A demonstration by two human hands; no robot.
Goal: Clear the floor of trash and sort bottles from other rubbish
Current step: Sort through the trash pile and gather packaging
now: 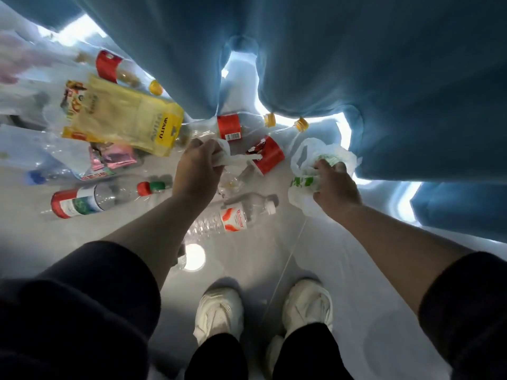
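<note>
My left hand [198,167] grips a strip of white plastic [238,159] above the floor. My right hand [335,185] grips a crumpled white plastic bag with green print [318,163]. Below my hands lies a clear bottle with an orange-and-white label [236,215]. A red-labelled bottle with a yellow cap [233,127] and a red paper cup [267,154] lie just beyond them. To the left sit a large yellow snack bag [123,116], pink wrappers [115,157] and a clear bottle with a red cap [101,197].
Blue curtains [356,64] hang close behind the litter, their hems touching the glossy grey floor [68,237]. Another red-labelled bottle [109,65] lies at the far left by clear plastic sheeting. My white shoes [219,311] stand near the bottom of the view.
</note>
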